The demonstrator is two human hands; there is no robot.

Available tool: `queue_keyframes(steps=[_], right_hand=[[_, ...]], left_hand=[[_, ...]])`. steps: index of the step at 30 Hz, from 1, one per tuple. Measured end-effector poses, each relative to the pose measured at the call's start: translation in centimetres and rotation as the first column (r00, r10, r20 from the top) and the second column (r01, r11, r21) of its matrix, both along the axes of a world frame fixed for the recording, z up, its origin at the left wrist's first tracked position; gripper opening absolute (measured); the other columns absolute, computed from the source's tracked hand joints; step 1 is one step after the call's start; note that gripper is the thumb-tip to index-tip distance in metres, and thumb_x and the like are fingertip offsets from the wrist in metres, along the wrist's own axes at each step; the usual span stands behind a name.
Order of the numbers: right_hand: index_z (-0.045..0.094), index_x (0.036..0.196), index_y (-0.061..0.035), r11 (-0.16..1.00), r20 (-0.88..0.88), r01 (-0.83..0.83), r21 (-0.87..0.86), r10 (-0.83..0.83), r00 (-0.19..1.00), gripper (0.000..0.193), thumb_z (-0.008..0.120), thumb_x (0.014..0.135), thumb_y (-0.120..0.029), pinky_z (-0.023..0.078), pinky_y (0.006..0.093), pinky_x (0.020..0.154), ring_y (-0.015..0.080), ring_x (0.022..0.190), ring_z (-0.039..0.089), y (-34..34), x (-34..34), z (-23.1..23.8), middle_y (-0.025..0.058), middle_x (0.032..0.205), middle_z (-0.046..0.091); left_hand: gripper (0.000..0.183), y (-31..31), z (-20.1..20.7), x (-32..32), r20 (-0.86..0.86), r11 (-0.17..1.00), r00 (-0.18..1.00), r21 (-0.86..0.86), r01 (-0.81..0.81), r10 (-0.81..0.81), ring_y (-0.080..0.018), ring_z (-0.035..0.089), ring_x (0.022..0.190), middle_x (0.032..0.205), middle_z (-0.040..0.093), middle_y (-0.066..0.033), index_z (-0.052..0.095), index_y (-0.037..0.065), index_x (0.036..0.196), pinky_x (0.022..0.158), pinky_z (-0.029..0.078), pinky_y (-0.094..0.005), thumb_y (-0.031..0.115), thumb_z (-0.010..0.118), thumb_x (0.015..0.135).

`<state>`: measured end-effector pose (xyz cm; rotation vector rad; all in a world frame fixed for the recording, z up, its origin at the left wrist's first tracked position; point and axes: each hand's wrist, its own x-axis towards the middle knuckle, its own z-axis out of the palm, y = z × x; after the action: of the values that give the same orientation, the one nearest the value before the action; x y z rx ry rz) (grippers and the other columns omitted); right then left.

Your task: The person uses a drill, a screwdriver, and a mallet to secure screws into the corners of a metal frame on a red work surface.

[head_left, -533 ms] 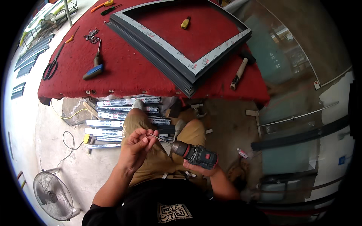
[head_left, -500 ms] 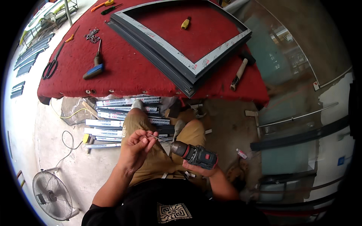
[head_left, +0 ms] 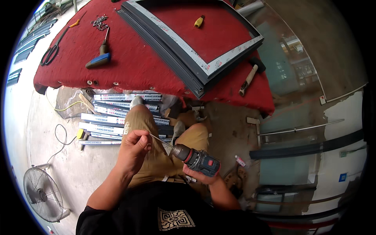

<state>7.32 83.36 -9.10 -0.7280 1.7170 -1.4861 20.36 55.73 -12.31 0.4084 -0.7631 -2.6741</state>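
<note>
My right hand (head_left: 200,175) grips a dark cordless drill (head_left: 203,161) with red trim, held above my lap. A long thin bit (head_left: 161,140) juts from its chuck toward the upper left. At the bit's tip my left hand (head_left: 135,150) is closed, thumb pressed against the curled fingers; whatever sits in that pinch is too small to make out. Beyond them, a dark grey frame (head_left: 168,51) with white protective film lies on a red cloth-covered table (head_left: 133,58).
On the table lie a yellow-handled screwdriver (head_left: 199,21), a hammer (head_left: 249,79), a blue-and-brown T-handled driver (head_left: 100,58), scissors (head_left: 51,53) and a pile of screws (head_left: 100,22). Wrapped profiles (head_left: 103,128) lie below the table. A fan (head_left: 42,194) stands left; glass panes (head_left: 288,168) are at right.
My left fingers have drawn closer together at the bit's tip, where they were more fanned out. The drill has tilted slightly, and the whole view has shifted a little.
</note>
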Motion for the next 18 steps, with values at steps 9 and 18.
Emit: queue_keyframes(steps=[9, 18], right_hand=[[0.079, 0.108, -0.0054, 0.993, -0.014, 0.111, -0.046, -0.112, 0.994, 0.02, 0.09, 0.093, -0.011, 0.06, 0.0324, 0.08, 0.013, 0.086, 0.075, -0.4, 0.8, 1.1, 0.0023, 0.094, 0.079], [0.079, 0.114, -0.0048, 0.996, -0.226, 0.08, -0.038, -0.086, 0.97, 0.027, 0.092, 0.09, -0.01, 0.062, 0.0335, 0.08, 0.0152, 0.086, 0.077, -0.2, 0.3, -0.9, 0.0033, 0.099, 0.08]], left_hand=[[0.018, 0.1, 3.0, -2.0, 0.041, 0.997, 0.997, 0.018, -0.071, 0.07, -0.0152, 0.074, 0.103, 0.118, 0.077, -0.0098, 0.065, 0.007, 0.128, 0.093, 0.06, -0.0287, 0.019, 0.064, 0.114], [0.017, 0.5, 3.5, -1.7, -0.029, 1.0, 0.999, 0.023, -0.017, 0.018, -0.014, 0.075, 0.108, 0.119, 0.079, -0.0045, 0.065, 0.016, 0.126, 0.088, 0.061, -0.0268, 0.028, 0.064, 0.114]])
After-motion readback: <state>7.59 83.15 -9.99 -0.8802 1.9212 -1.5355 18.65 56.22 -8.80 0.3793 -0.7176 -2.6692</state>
